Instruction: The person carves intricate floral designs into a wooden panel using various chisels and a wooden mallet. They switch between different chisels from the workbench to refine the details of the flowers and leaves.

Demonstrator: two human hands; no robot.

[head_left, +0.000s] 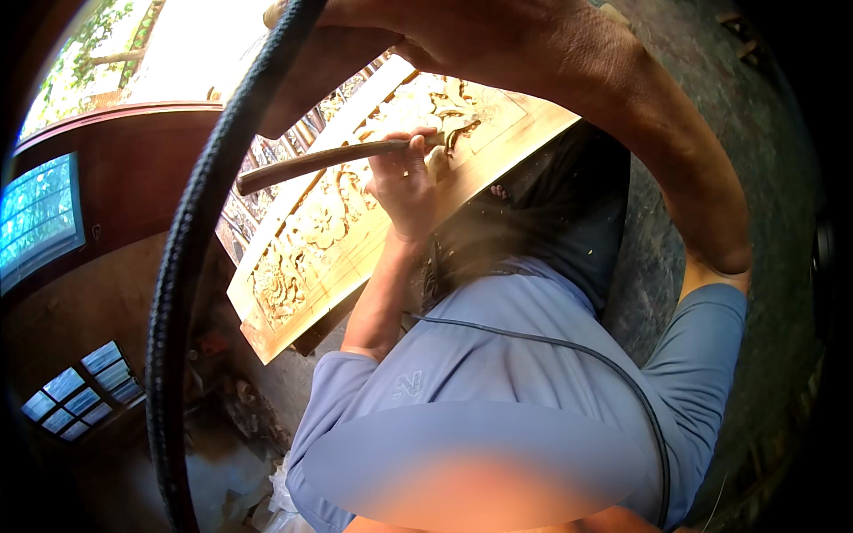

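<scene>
My left hand (402,191) is closed around a long dark chisel (300,166), which lies slanted over a pale wooden panel (514,120) with carved flowers and scrolls; its right end is at the carving near the panel's upper part. My right arm arches over the top of the view. My right hand (342,22) is up there above the chisel, partly cut off by the edge, with a dark brown shape under it; what its fingers hold is unclear. A thick black cord (182,253) crosses close to the camera on the left, in front of the scene.
The panel rests above my dark-trousered legs (586,204). A thin cable (533,338) runs across my shirt. To the left are a dark red wall (133,178), windows (35,222) and clutter (249,409) on the floor. Bright foliage (71,53) shows at upper left.
</scene>
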